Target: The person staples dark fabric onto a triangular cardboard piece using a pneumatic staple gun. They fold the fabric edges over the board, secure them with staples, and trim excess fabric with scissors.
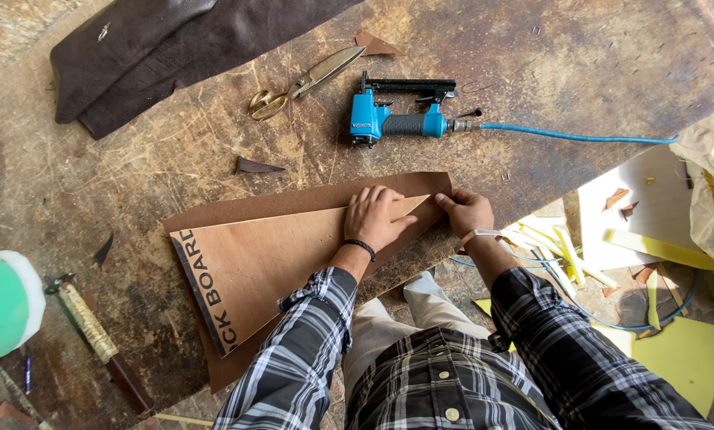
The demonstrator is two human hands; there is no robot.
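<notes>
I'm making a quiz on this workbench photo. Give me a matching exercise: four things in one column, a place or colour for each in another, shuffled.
1. staple gun
2. scissors
3. left hand
4. right hand

a. flat on the triangular board
b. blue body, hose attached
c. pinching the brown sheet at the board's tip
d. brass-coloured handles

Pairs: 1-b, 2-d, 3-a, 4-c

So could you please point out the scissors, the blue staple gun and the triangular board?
scissors (309,80), head view, at the pivot.
blue staple gun (404,124), head view, on the grip.
triangular board (269,263), head view, bare middle.
</notes>
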